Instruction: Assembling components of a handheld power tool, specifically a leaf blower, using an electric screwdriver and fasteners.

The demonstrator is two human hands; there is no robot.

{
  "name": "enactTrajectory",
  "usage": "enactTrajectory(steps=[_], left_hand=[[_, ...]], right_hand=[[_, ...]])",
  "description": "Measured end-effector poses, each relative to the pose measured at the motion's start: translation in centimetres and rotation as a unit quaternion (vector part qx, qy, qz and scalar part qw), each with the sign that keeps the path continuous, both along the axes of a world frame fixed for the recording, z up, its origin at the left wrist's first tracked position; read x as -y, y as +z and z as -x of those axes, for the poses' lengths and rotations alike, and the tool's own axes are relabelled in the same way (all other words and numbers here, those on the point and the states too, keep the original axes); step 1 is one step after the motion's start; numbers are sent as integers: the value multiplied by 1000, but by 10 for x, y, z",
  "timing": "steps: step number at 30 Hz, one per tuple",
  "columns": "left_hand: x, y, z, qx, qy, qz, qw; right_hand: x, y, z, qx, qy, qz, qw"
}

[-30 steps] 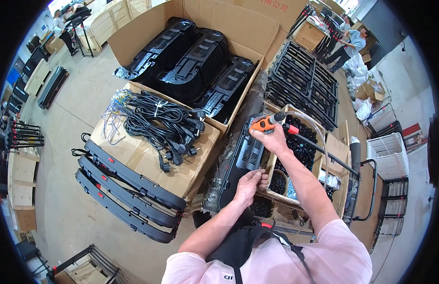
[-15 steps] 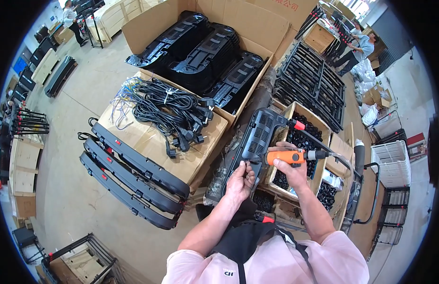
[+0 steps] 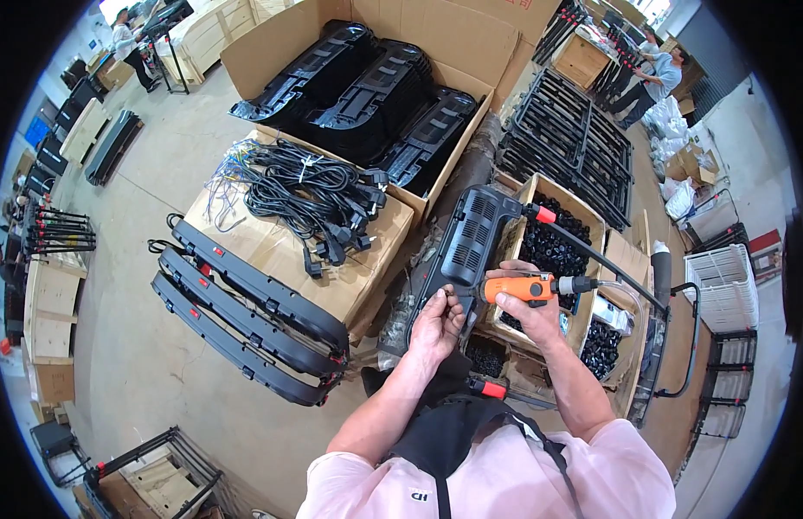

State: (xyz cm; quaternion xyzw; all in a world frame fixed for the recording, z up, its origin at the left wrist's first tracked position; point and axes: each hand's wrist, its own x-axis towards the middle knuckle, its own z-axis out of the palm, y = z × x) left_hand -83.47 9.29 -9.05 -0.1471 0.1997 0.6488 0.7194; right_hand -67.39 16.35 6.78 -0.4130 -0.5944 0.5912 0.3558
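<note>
A black plastic housing (image 3: 472, 240) with slotted vents lies lengthwise in front of me, a black tube frame with red fittings beside it. My left hand (image 3: 436, 329) is closed in a pinch over the housing's near part; anything between its fingertips is too small to name. My right hand (image 3: 533, 318) wraps round an orange air screwdriver (image 3: 517, 288), held level with its working end toward the left fingertips. An air hose (image 3: 625, 289) runs from the tool's other end toward the right.
Beside the housing, a wooden box (image 3: 602, 232) holds many small black parts. On the left, bundled black power cables (image 3: 306, 195) lie on a carton (image 3: 367, 298), with curved black panels (image 3: 259, 298) alongside. Beyond stands an open carton (image 3: 453, 52) of black covers. Other people work farther off.
The view has shifted slightly. The orange air screwdriver has moved a little left, closer to the left fingertips; the left hand stays pinched at the housing.
</note>
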Motion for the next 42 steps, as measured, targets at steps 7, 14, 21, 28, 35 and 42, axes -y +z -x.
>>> enactTrajectory(steps=[7, 14, 21, 28, 35, 42], left_hand=[[12, 1, -4, 19, 14, -6, 1000], [24, 6, -7, 38, 14, -10, 999], [41, 31, -16, -64, -62, 66, 994], [63, 0, -6, -165, -108, -21, 980], [63, 18, 0, -143, -75, 20, 987], [61, 2, -2, -135, -49, 21, 989]], right_hand=[[11, 1, 3, 7, 9, -4, 1000], [18, -2, 11, 18, 13, 5, 1000], [18, -30, 32, 26, 21, -5, 999], [18, -27, 47, 39, 32, 12, 999], [8, -26, 64, 118, 95, -81, 985], [6, -35, 75, 135, 94, -88, 982]])
